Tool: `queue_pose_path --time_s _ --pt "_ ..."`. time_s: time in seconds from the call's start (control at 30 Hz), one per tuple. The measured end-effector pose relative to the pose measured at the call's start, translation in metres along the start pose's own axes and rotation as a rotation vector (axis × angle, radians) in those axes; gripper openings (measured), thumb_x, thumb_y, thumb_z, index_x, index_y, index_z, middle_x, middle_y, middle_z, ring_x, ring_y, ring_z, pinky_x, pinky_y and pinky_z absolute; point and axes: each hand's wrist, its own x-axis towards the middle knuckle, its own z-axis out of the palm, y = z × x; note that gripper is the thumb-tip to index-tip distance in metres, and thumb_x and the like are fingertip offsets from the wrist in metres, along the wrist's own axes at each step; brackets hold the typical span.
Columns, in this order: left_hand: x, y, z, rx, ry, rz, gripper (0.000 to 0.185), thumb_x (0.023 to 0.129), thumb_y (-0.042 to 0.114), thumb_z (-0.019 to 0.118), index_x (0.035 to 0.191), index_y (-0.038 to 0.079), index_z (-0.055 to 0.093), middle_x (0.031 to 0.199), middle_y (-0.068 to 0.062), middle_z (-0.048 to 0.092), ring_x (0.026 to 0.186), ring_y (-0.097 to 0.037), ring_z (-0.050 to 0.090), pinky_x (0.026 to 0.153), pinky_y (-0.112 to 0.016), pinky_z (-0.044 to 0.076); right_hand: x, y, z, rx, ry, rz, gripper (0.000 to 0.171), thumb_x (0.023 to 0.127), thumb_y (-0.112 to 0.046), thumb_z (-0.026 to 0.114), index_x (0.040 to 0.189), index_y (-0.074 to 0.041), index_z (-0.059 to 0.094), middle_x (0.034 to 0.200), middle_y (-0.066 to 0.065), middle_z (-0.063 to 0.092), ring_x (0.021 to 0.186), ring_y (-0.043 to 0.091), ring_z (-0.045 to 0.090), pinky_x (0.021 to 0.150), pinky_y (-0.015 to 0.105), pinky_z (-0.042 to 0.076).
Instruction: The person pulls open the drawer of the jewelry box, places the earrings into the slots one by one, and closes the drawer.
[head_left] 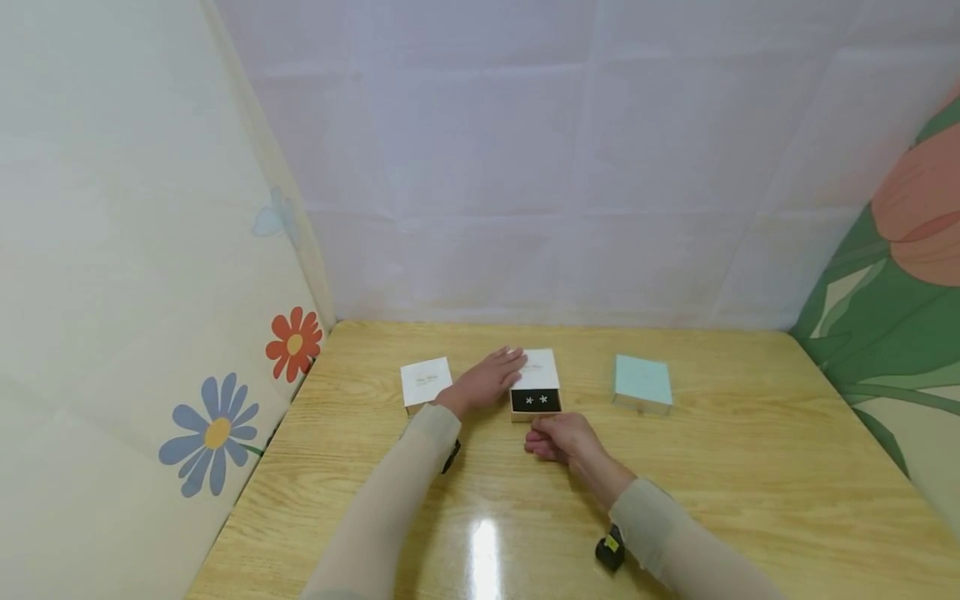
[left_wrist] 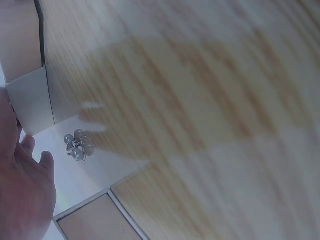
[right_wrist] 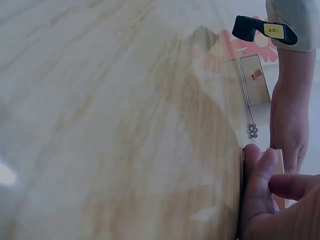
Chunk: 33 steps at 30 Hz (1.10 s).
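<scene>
A: Left hand (head_left: 486, 381) flat on box (head_left: 537, 382) lid, mid-worktop; right hand (head_left: 564, 437) pinching its drawer?

B: Grip hidden, cannot tell. Risk: a jerk spills earrings (head_left: 536, 401).

A glossy wooden table (head_left: 750, 467) stands between flower-printed side panels (head_left: 112, 292) and a pale, apparently fabric backdrop (head_left: 570, 150).

On the table (head_left: 750, 467), the open earring box (head_left: 536, 383) sits between a closed box (head_left: 425, 382) on its left and another box (head_left: 642, 382) on its right.
</scene>
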Motion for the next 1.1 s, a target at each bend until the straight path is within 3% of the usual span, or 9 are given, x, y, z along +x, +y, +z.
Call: queue_pose_path --time_s 0.3,1.1 --pt "0.0 0.0 0.0 0.005 -0.004 -0.001 0.053 0.113 0.035 0.026 0.162 0.016 0.023 0.169 -0.003 0.017 0.157 -0.026 0.01 0.128 -0.037 0.008 0.007 -0.002 0.001 -0.007 0.013 0.025 0.024 0.099 -0.007 0.06 0.118 0.008 0.064 0.089 0.017 0.075 0.071 0.018 0.074 0.068 0.029 0.063" --pt "-0.001 0.004 -0.003 0.013 -0.013 -0.003 0.053 0.113 0.033 0.025 0.162 0.014 0.023 0.169 -0.005 0.018 0.157 -0.028 0.011 0.128 -0.038 0.009 0.015 -0.003 0.001 0.078 -0.007 -0.012 0.024 0.099 -0.002 0.058 0.116 0.014 0.063 0.083 0.017 0.074 0.069 0.02 0.074 0.07 0.033 0.064"
